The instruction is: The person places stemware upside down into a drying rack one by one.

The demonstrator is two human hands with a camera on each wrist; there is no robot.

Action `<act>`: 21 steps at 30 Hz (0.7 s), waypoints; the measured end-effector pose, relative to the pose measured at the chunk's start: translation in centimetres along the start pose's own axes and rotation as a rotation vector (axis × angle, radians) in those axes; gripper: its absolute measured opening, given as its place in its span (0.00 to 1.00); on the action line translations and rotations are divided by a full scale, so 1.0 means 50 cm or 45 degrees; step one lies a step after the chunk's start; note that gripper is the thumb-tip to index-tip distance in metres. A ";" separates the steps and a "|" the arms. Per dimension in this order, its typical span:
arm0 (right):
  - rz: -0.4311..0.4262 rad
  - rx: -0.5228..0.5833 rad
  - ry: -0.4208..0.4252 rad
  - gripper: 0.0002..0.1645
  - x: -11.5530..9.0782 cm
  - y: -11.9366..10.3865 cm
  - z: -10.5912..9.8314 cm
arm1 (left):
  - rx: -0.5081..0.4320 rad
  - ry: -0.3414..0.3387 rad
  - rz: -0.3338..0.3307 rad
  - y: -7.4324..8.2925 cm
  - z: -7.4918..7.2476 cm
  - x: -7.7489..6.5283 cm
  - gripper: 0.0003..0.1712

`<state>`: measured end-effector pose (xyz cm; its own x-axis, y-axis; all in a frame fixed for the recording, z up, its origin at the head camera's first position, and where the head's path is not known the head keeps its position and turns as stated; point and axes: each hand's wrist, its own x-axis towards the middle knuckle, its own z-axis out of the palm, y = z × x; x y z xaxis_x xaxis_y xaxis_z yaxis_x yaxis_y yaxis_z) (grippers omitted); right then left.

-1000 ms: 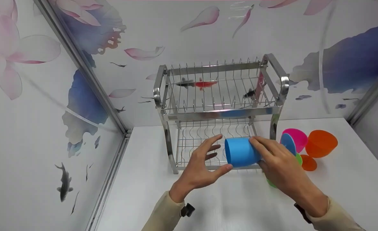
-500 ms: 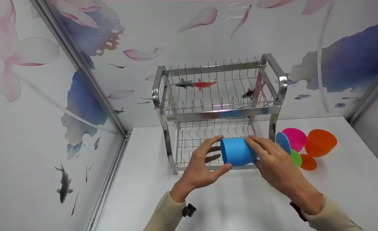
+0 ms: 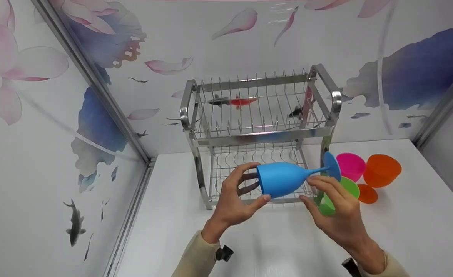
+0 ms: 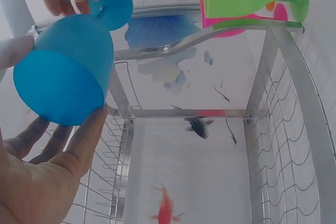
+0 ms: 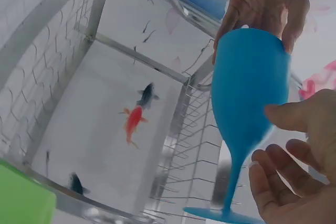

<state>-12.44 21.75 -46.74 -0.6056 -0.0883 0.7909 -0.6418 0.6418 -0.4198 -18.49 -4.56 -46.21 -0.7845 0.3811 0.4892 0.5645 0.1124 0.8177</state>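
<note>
A blue plastic wine goblet (image 3: pixel 282 179) lies sideways in the air before the rack, its mouth to the left and its stem and round foot to the right. My left hand (image 3: pixel 232 200) holds it by the rim, thumb below and fingers above in the head view. Beside the lower bowl and stem is my right hand (image 3: pixel 341 215), thumb and fingers spread apart. In the right wrist view the right thumb (image 5: pixel 289 116) overlaps the goblet's bowl, while the fingers curve loosely near the stem. The left wrist view looks into the goblet's mouth (image 4: pixel 58 85).
A two-tier metal dish rack (image 3: pixel 264 138) stands behind the hands. To its right on the white table (image 3: pixel 415 219) are a green goblet (image 3: pixel 327 207), a pink goblet (image 3: pixel 350 166) and an orange goblet (image 3: pixel 383 170). Printed wall panels (image 3: pixel 211 23) enclose the back and sides.
The right hand has loosened from the bowl and moved down and right, uncovering the stem. The goblet has shifted left into the left hand, which now grips its rim.
</note>
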 end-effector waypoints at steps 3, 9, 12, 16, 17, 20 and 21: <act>0.221 0.261 0.084 0.26 -0.019 0.005 0.024 | -0.013 0.007 0.004 0.003 0.001 0.002 0.43; 0.855 0.883 0.082 0.36 -0.026 -0.003 0.059 | -0.053 -0.001 -0.010 0.004 0.007 0.002 0.44; 0.998 1.161 0.028 0.40 -0.017 -0.006 0.066 | -0.067 -0.003 -0.008 0.001 0.012 -0.001 0.43; 1.019 1.415 0.019 0.42 -0.016 -0.004 0.077 | -0.080 -0.007 -0.010 0.000 0.017 -0.003 0.43; 1.009 1.464 0.025 0.41 -0.017 -0.004 0.079 | -0.084 -0.008 -0.008 0.001 0.018 -0.003 0.43; 0.971 1.546 0.066 0.36 -0.019 -0.004 0.084 | -0.083 -0.008 -0.013 0.006 0.018 -0.003 0.44; 0.964 1.562 0.075 0.34 -0.018 -0.005 0.085 | -0.076 -0.007 -0.012 0.008 0.018 -0.003 0.44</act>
<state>-13.71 18.43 -49.24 -0.9768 0.0208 0.2129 -0.1913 -0.5304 -0.8259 -17.91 -3.75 -46.24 -0.7883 0.3856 0.4795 0.5403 0.0611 0.8392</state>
